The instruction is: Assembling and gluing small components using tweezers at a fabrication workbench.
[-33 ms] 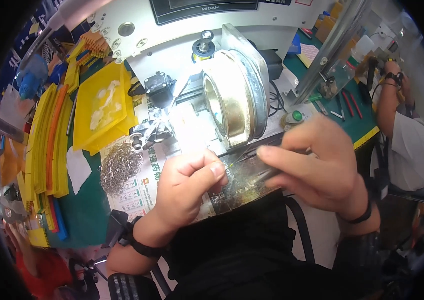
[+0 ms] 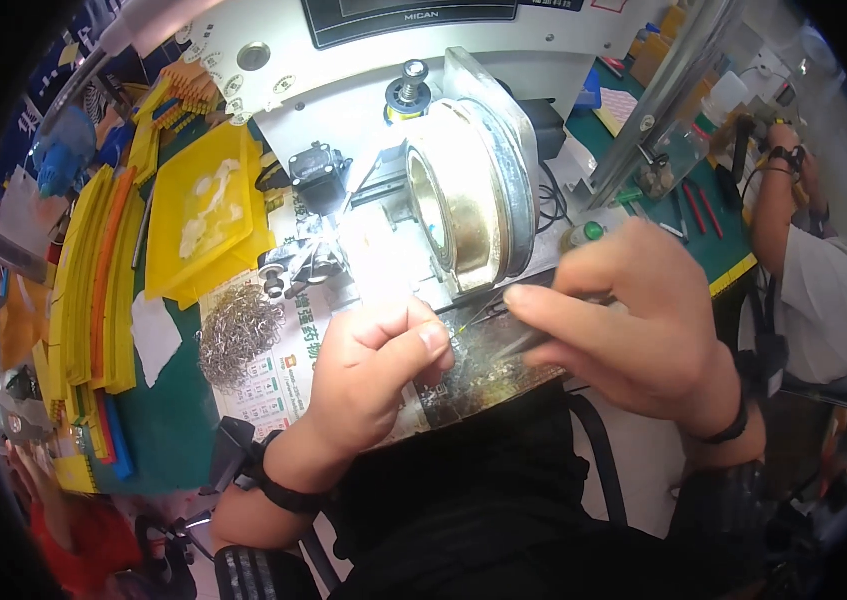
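My left hand (image 2: 374, 370) rests on a dark, speckled work plate (image 2: 474, 385) at the bench's front edge. Its thumb is pressed against its curled fingers, and I cannot see whether anything is pinched between them. My right hand (image 2: 634, 320) grips thin metal tweezers (image 2: 519, 345). Their tips point left toward the left thumb, just below a round brass drum (image 2: 464, 200) mounted on a white machine. A bright lamp lights the spot between hands and drum.
A heap of small wire pieces (image 2: 239, 330) lies on printed paper left of my hands. Yellow trays (image 2: 209, 220) and stacked yellow and orange trays (image 2: 94, 280) stand at the left. A green-capped bottle (image 2: 584, 235) stands beside the drum. A co-worker (image 2: 824, 290) sits at the right.
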Action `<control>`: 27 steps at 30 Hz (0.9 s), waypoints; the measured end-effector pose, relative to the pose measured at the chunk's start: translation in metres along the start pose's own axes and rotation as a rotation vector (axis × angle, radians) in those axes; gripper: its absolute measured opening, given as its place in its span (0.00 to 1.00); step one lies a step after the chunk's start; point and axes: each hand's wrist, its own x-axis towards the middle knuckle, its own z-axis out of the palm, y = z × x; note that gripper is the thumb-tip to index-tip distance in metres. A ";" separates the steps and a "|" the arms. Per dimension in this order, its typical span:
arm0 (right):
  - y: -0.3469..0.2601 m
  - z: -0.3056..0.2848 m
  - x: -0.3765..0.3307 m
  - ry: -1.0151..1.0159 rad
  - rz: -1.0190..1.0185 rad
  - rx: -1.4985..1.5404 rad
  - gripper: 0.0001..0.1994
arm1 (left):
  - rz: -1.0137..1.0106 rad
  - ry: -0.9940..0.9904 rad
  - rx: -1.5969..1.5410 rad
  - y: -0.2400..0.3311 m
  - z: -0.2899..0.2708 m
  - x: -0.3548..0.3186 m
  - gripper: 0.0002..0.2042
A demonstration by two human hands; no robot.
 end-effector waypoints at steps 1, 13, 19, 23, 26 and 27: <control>0.002 -0.001 0.006 -0.020 -0.011 -0.003 0.20 | -0.007 0.005 0.005 0.000 -0.001 0.001 0.11; 0.008 0.003 0.033 -0.188 -0.191 -0.141 0.15 | -0.093 -0.015 -0.089 0.000 -0.006 0.001 0.10; 0.008 0.006 0.034 -0.147 -0.208 -0.124 0.15 | -0.108 -0.026 -0.117 0.001 -0.005 0.002 0.09; 0.008 0.005 0.035 -0.172 -0.210 -0.119 0.15 | -0.121 -0.031 -0.131 0.001 -0.006 0.002 0.09; 0.009 0.005 0.035 -0.167 -0.219 -0.114 0.15 | -0.129 -0.034 -0.139 0.001 -0.006 0.002 0.09; 0.009 0.005 0.035 -0.170 -0.221 -0.114 0.15 | -0.128 -0.038 -0.150 0.001 -0.006 0.002 0.09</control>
